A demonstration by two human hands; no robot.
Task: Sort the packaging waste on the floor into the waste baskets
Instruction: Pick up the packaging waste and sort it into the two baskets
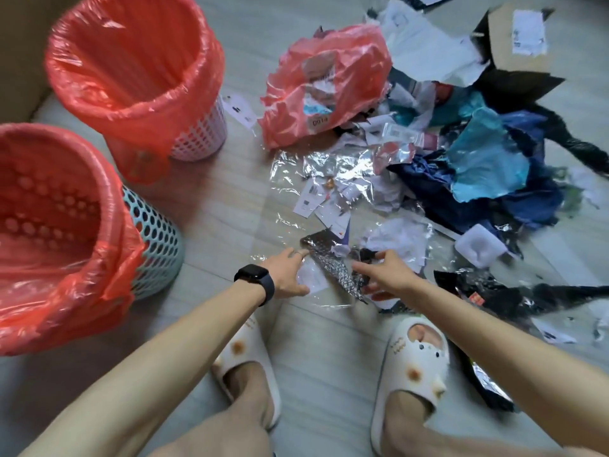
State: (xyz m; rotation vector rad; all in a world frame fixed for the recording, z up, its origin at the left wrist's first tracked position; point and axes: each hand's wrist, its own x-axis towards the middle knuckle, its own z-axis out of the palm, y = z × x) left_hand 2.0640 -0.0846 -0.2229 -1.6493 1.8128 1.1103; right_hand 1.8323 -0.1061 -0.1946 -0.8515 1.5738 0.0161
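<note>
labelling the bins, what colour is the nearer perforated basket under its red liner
The nearer basket is light teal, clearest in the head view.

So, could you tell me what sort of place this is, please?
Probably a room at home: a pale plank floor, house slippers on the person's feet, and small bag-lined waste baskets beside torn parcel packaging.

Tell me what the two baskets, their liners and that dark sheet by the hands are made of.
The teal basket and the pale pink basket look like rigid moulded plastic, pierced with round holes. Their red liners: thin translucent film, wrinkled and glossy. The dark sheet: probably bubble-padded plastic, dimpled and shiny.
</note>
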